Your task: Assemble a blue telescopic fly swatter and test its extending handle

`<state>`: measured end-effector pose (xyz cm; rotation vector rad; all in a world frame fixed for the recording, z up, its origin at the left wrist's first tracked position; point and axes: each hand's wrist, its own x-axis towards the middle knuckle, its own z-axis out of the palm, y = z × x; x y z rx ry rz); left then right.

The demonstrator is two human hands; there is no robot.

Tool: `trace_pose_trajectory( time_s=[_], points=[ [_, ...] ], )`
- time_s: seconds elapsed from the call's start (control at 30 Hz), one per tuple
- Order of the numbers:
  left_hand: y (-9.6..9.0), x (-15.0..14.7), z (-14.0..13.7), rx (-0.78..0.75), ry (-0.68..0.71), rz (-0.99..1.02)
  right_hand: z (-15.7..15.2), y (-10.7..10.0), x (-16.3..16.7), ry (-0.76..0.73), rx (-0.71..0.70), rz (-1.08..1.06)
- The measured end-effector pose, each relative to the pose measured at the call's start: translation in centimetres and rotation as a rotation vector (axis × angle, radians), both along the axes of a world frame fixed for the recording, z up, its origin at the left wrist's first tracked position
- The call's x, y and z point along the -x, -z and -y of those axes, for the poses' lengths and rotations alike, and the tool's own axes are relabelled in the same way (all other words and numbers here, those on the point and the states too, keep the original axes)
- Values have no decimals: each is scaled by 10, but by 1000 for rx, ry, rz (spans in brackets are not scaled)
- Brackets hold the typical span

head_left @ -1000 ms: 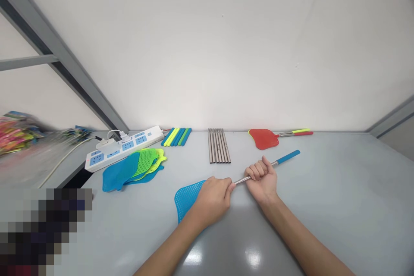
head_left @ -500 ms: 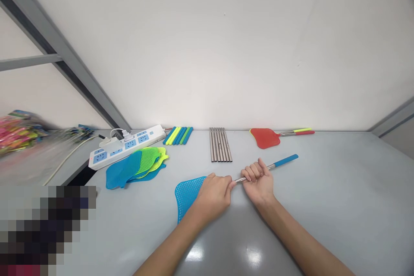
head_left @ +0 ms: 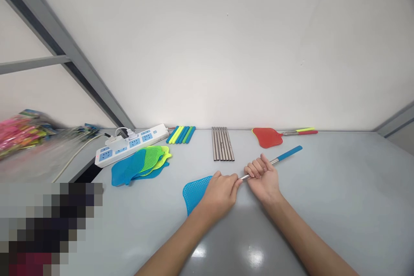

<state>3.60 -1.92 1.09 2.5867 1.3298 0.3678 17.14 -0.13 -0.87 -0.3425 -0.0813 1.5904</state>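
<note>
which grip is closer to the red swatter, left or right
Right. The right grip, around the metal rod, is on the near side of the red swatter; the left grip is farther off, to its left and nearer the person.

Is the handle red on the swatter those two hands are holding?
No, the swatter held by the left hand and right hand has a blue handle, which sticks out past the right hand.
</note>
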Motion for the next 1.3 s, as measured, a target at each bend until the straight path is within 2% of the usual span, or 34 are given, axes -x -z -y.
trace_pose_trajectory(
  time_s=[0.77,0.93,1.13,1.3],
  points=[
    [-2,5,-3,-74,-1,14,1,0,1,-10,-24,31],
    [-5,15,-12,-67,10,30,0,0,6,9,24,68],
    [-7,24,-19,-79,38,109,0,-2,6,-7,55,-45],
    [-7,24,-18,-109,30,126,0,-1,2,15,70,-38]
  ],
)
